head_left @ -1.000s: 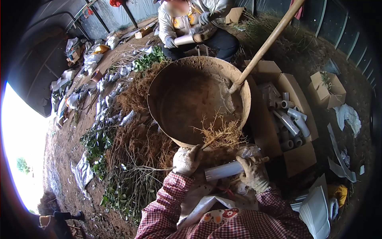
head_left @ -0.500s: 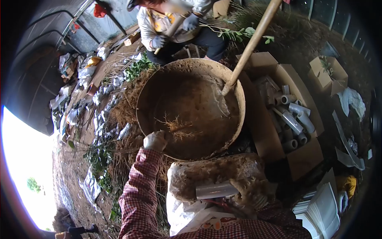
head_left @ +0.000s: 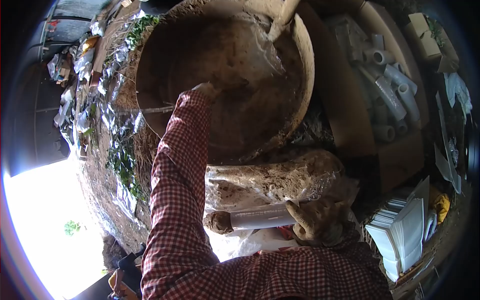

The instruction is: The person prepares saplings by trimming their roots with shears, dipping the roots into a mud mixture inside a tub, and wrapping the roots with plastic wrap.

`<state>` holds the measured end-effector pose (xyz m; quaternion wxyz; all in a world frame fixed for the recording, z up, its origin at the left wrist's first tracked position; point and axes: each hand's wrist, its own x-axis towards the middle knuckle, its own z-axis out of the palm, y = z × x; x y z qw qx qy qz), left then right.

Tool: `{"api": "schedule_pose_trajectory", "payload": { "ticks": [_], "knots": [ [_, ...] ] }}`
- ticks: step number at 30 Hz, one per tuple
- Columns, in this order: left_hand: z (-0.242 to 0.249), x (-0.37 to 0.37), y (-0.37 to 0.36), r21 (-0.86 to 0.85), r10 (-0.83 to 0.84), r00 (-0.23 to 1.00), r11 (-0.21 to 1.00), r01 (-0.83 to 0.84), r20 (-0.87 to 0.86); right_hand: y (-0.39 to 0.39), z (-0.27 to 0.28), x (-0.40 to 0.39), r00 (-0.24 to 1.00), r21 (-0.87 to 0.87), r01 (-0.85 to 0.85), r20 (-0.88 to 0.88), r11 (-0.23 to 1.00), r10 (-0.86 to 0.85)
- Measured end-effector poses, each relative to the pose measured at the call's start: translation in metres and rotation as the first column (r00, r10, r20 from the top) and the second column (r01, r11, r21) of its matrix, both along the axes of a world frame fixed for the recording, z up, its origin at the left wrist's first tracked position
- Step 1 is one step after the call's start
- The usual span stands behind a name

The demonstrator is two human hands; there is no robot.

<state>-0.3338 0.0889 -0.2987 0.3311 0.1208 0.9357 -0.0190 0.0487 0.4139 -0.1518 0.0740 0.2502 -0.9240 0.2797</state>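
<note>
My left hand (head_left: pixel 206 90) reaches into the large round basin (head_left: pixel 309 65), low over muddy brown liquid. It is closed on a bare-rooted seedling (head_left: pixel 159 110), whose thin stem crosses the left rim; its roots are hidden in the murk. My right hand (head_left: pixel 320 220), in a mud-caked glove, is at the right end of a roll of plastic film (head_left: pixel 262 218) and seems to grip it, one finger over the end. The roll's left end is muddy. Between roll and basin lies a mud-smeared, plastic-wrapped bundle (head_left: pixel 270 177).
A wooden handle (head_left: pixel 286 15) leans inside the basin's right side. Right of it stands a cardboard box (head_left: pixel 400 160) of film rolls (head_left: pixel 392 97). White folded sheets (head_left: pixel 397 235) are at lower right. Leafy plants (head_left: pixel 122 165) and plastic scraps lie along the left.
My view has tipped down and closer, so the co-worker is out of frame. My left hand has moved further into the basin, and the seedling's roots have gone from sight.
</note>
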Motion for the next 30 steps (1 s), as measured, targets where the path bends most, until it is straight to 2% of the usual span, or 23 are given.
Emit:
{"api": "schedule_pose_trajectory", "payload": {
  "ticks": [1,3,4,6,8,11,14,17,20,22,25,28,30],
  "knots": [
    [-0.003,-0.002,0.012,0.015,0.059,0.996,0.998,-0.06,0.062,0.002,0.003,-0.004,0.999,0.017,-0.013,-0.031,1.0,0.013],
    [0.013,0.004,0.047,0.077,0.076,0.99,0.993,-0.086,0.12,0.005,0.004,-0.007,0.998,0.029,-0.019,-0.061,0.999,0.021],
    [0.036,0.013,0.07,0.126,0.038,0.992,0.991,-0.053,0.118,0.005,0.004,-0.007,0.998,0.02,-0.015,-0.057,1.0,0.016],
    [0.022,0.013,0.08,0.23,-0.09,0.994,0.971,0.074,0.061,0.005,0.001,-0.006,0.999,-0.005,-0.023,-0.035,1.0,0.023],
    [-0.036,-0.001,0.073,0.324,-0.254,0.965,0.91,0.26,-0.063,0.005,-0.003,-0.006,0.999,-0.037,-0.047,-0.001,0.998,0.047],
    [-0.018,0.013,0.097,0.196,-0.331,0.943,0.924,0.328,-0.017,0.005,0.005,-0.013,0.995,0.007,0.001,-0.097,1.0,0.0],
    [0.007,0.036,0.116,0.07,-0.4,0.916,0.915,0.398,0.034,0.006,0.0,-0.01,0.997,0.003,-0.047,-0.059,0.999,0.047],
    [0.013,0.051,0.099,0.135,-0.391,0.92,0.911,0.389,-0.009,0.007,0.005,-0.012,0.997,0.026,-0.059,-0.042,0.998,0.06],
    [0.017,0.057,0.061,0.204,-0.322,0.947,0.926,0.316,-0.003,0.005,0.001,-0.009,0.999,-0.035,-0.043,-0.033,0.998,0.042],
    [0.046,0.058,0.05,0.144,-0.235,0.969,0.964,0.223,0.072,0.004,-0.004,-0.003,0.999,-0.04,-0.045,-0.014,0.998,0.044],
    [0.038,0.043,0.007,-0.03,-0.161,0.987,0.986,0.162,0.015,0.004,-0.005,-0.004,0.998,-0.017,-0.048,-0.048,0.999,0.047],
    [0.054,0.03,-0.008,-0.163,-0.006,0.999,0.987,0.014,0.051,0.005,-0.007,-0.006,0.997,-0.024,-0.052,-0.054,0.998,0.051],
    [0.025,0.015,-0.027,-0.292,-0.004,0.999,0.956,0.017,0.045,0.005,-0.007,-0.005,0.998,-0.04,-0.054,-0.043,0.998,0.052]
  ]
}}
